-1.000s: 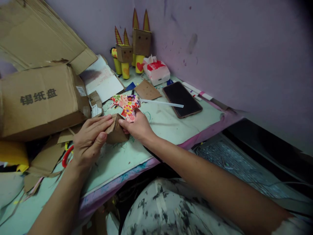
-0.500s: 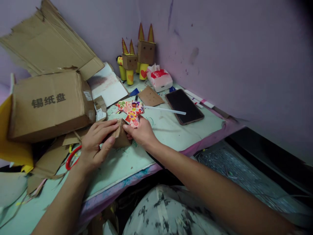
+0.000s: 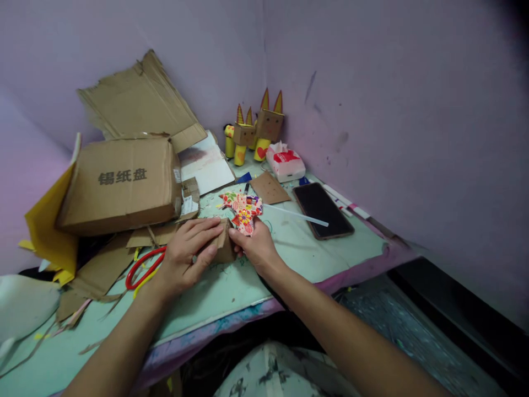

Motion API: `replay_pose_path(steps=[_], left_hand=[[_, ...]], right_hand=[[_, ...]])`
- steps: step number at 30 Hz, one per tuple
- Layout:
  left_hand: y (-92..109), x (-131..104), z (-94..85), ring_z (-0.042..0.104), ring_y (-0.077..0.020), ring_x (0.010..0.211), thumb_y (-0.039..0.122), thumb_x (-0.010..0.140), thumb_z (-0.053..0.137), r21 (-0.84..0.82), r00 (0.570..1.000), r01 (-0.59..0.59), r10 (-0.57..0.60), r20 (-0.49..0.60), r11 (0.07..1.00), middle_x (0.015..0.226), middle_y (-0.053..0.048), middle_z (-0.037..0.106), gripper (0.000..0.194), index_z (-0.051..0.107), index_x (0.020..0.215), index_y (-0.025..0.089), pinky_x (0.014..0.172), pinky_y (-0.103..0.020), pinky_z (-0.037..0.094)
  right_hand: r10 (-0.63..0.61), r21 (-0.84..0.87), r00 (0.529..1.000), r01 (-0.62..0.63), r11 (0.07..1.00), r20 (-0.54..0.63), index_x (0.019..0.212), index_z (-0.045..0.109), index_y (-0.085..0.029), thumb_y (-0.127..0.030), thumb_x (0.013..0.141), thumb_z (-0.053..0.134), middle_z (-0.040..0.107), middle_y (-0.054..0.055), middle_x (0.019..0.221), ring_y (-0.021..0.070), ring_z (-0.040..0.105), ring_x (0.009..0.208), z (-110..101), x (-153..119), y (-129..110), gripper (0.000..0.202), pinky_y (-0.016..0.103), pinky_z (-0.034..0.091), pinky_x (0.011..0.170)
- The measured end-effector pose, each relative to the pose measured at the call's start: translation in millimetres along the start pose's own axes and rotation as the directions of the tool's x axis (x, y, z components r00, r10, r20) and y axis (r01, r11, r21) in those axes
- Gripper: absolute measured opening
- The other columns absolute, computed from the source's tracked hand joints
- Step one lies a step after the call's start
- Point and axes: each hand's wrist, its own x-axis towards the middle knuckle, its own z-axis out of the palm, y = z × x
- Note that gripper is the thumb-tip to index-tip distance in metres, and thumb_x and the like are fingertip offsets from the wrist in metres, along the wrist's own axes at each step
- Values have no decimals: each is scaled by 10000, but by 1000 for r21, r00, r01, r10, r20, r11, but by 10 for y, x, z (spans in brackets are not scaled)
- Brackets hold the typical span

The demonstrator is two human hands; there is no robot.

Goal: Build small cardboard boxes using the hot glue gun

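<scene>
A small brown cardboard box (image 3: 225, 247) stands on the table under both hands. My left hand (image 3: 188, 253) is closed over its left side and top, fingers along the upper face and thumb on the near side. In my right hand (image 3: 261, 247) is the handle of a flower-patterned glue gun (image 3: 244, 211); the thumb presses against the box's right edge. Leftward points the gun's nozzle, while a long translucent glue stick (image 3: 295, 214) sticks out of its back. A black cord runs beneath my right wrist. My right fingers are partly hidden.
Red-handled scissors (image 3: 134, 273) and cardboard scraps (image 3: 101, 267) lie left, before a large carton (image 3: 124, 190). Behind are cardboard animal figures (image 3: 268, 127), a tissue pack (image 3: 286, 162) and a flat cardboard piece (image 3: 270, 187). A phone (image 3: 323, 210) lies right, near the table edge.
The camera view has tilted up and turned left, so everything appears lower and further right. Both hands keep their hold, with little visible change around the box.
</scene>
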Motion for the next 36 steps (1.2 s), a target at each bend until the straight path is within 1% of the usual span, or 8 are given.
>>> replay_pose_path(steps=[3,7,15,20,24,28,33,36], left_hand=[[-2,-8,0,542,-264,1150,171,868,497,-12,1000,-13,13,-5,1000,1204,-137,642,325,603,1175,164,969,-457,433],[-10,-20,13,532,-258,1166,181,885,480,-22,1000,-3,3,-2,1000,1235,-125,627,334,586,1202,172,981,-460,417],[-35,-26,44,546,-257,1140,189,885,481,-39,999,-29,28,-46,999,1217,-125,639,328,599,1191,176,953,-449,432],[-23,-25,36,552,-254,1132,181,885,479,-36,999,-30,28,-42,999,1208,-128,643,329,594,1193,169,948,-442,437],[-24,-31,24,546,-247,1135,184,884,484,-21,999,-30,29,-41,999,1208,-128,642,319,595,1183,161,961,-427,428],[-25,-37,14,540,-247,1136,181,881,486,-10,1000,-18,17,-26,1000,1217,-123,634,307,600,1166,164,957,-417,433],[-51,-54,32,511,-258,1157,206,892,464,-38,999,22,-23,-25,999,1249,-104,612,317,578,1188,198,959,-446,421],[-75,-50,34,496,-265,1169,224,895,456,-47,999,36,-35,8,998,1276,-93,598,317,572,1189,214,958,-459,418]], right_hand=[[6,49,999,-8,999,32,838,499,-175,-237,613,619,535,-92,470,77,480,348,0,-22,-15,262,153,396,303],[2,112,997,-10,994,74,801,502,-171,-233,589,593,519,-89,419,81,465,361,2,-52,-41,238,150,382,315],[7,183,995,-25,983,100,782,514,-170,-270,589,600,536,-77,467,80,477,389,25,-85,-51,234,160,382,333],[13,177,998,-24,984,61,799,512,-169,-261,578,594,542,-78,491,80,495,400,43,-85,-43,253,164,420,339],[7,139,999,-2,990,-34,842,488,-176,-248,587,613,551,-86,541,76,520,413,75,-31,-24,293,173,475,347],[12,109,995,-1,994,-98,828,484,-178,-225,612,620,537,-91,541,63,510,396,102,48,0,259,149,460,322],[41,118,993,-28,993,-113,840,487,-173,-208,640,625,553,-86,537,60,511,383,127,103,-1,245,145,457,321],[54,118,991,-39,992,-121,830,488,-172,-189,651,622,547,-89,522,59,504,372,145,119,-19,224,138,441,306]])
